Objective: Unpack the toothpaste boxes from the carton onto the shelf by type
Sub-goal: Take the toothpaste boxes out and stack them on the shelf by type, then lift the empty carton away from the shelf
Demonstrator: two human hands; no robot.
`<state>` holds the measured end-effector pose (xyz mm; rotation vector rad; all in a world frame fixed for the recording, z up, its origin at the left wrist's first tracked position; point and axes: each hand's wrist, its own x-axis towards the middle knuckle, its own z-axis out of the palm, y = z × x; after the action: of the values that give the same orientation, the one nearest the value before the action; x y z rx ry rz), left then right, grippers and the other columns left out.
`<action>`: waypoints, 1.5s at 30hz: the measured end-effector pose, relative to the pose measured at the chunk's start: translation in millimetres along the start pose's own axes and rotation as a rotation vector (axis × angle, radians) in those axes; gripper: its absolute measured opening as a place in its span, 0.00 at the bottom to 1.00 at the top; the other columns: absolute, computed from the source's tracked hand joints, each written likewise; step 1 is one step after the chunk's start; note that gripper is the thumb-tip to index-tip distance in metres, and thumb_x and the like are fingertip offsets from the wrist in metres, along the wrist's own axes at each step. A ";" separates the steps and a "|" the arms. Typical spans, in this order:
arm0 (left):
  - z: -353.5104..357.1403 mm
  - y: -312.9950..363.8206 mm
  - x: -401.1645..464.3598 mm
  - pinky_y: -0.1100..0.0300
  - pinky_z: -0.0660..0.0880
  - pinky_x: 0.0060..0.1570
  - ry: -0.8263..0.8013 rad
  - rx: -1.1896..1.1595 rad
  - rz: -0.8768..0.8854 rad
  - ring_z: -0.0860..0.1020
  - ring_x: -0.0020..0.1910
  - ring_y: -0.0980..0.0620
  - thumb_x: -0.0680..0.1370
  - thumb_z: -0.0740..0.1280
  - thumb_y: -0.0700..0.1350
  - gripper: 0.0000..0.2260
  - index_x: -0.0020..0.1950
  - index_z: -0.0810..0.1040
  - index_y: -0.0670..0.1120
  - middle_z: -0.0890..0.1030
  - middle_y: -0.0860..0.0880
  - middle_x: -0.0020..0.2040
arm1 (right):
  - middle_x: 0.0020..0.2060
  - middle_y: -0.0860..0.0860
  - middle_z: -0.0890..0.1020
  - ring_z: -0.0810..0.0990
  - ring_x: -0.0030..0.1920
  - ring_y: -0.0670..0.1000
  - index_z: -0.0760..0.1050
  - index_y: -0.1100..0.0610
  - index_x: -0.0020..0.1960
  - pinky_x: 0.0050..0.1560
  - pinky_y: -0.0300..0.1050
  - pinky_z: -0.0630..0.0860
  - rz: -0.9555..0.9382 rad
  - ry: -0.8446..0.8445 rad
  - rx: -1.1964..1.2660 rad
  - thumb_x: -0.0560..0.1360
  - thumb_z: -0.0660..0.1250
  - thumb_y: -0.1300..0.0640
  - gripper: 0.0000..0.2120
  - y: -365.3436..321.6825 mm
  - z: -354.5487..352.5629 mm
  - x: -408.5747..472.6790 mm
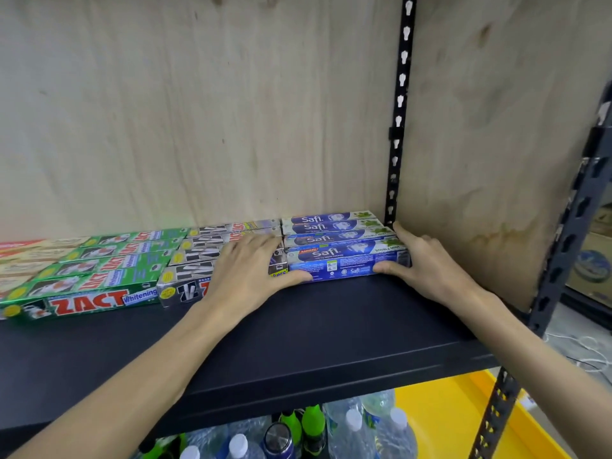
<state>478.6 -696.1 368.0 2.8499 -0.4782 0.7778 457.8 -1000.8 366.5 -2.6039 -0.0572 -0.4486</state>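
Right now the front blue Safi box (344, 261) is framed between two hands on the black shelf (298, 326). The left hand (251, 270) is laid flat over the silver Zact boxes (198, 260), its fingers spread and straight, the thumb touching the Safi box's left front corner. The right hand (420, 260) is set against the box's right end, thumb at the front face and fingers stretched back along the end of the Safi row (334, 231); nothing is gripped by either hand. Four Safi boxes are seen lined up front to back in the shelf's right rear corner, touching the silver row. Green Zact Whitening boxes (99, 276) are ranged just left of those. Bottles (347, 429) are visible below the shelf.
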 end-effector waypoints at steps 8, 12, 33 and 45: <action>-2.0 -3.1 2.0 0.54 0.64 0.71 -0.049 0.075 0.062 0.66 0.75 0.51 0.69 0.52 0.80 0.46 0.75 0.69 0.50 0.70 0.53 0.75 | 0.69 0.64 0.72 0.68 0.70 0.62 0.56 0.53 0.81 0.67 0.51 0.68 0.018 0.008 -0.012 0.70 0.69 0.32 0.49 -1.6 3.5 -1.7; -0.7 -3.6 1.1 0.53 0.66 0.70 -0.036 0.078 0.062 0.67 0.74 0.52 0.67 0.48 0.82 0.48 0.74 0.69 0.50 0.71 0.53 0.74 | 0.70 0.62 0.71 0.68 0.71 0.62 0.56 0.53 0.81 0.69 0.52 0.67 0.041 0.000 0.007 0.64 0.64 0.28 0.53 -2.9 3.8 -4.5; -46.1 12.3 -89.0 0.54 0.59 0.73 0.180 -0.190 0.119 0.65 0.74 0.51 0.76 0.67 0.63 0.31 0.74 0.70 0.48 0.71 0.52 0.73 | 0.67 0.52 0.76 0.72 0.65 0.57 0.70 0.56 0.73 0.64 0.53 0.67 -0.162 0.415 0.071 0.78 0.60 0.33 0.34 -58.8 34.7 -123.3; 34.3 -3.2 -371.9 0.54 0.63 0.72 0.207 -0.473 -0.185 0.66 0.71 0.50 0.76 0.69 0.55 0.27 0.73 0.70 0.49 0.67 0.51 0.70 | 0.68 0.48 0.72 0.67 0.71 0.48 0.69 0.54 0.73 0.72 0.46 0.65 -0.128 0.343 0.365 0.79 0.70 0.53 0.24 -100.3 214.7 -327.1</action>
<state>192.7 -602.6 146.7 2.3099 -0.3128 0.7903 201.7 -796.7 130.1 -2.1443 -0.1739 -0.8399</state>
